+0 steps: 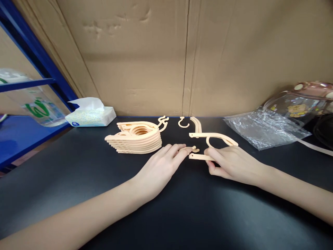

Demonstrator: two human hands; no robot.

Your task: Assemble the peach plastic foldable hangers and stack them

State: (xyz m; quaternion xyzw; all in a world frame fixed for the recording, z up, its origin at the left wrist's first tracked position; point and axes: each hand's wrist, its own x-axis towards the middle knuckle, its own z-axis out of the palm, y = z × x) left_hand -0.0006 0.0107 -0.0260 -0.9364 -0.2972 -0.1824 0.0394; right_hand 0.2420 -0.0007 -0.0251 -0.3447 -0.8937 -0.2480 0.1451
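1. Black worktop (166,215) carries everything in the middle, running out of view toward the person.
2. Right hand (230,163): closed, gripping cream hanger frame (213,135) at its curved end, right of the worktop's middle. Frame's two arms point left, toward the other hand; its ring shows between them.
3. Left hand (166,158): palm down, fingers bent over small cream piece (196,150), just beside the frame's lower arm. Fingertips touch the piece; cannot tell whether pinched or only pressed.
4. Hanger stack (135,144): folded cream hangers piled flat, left of the left hand, toward the worktop's back edge. Hooks stick out at its right end.
5. Clear plastic bag (260,126): crumpled, toward the worktop's back right corner.
6. Loose cream hook (184,127) and cream curved strips (199,125): near the back edge, close together, beyond the frame.
7. Tissue box (91,117): back left corner, tissue poking out of the top.
8. Clear pouch (299,107) with bear print: back right corner, behind the bag.
9. Blue shelf (33,121): beyond the left edge, with clear bottle (43,107). Cardboard wall (135,59) stands behind the back edge.
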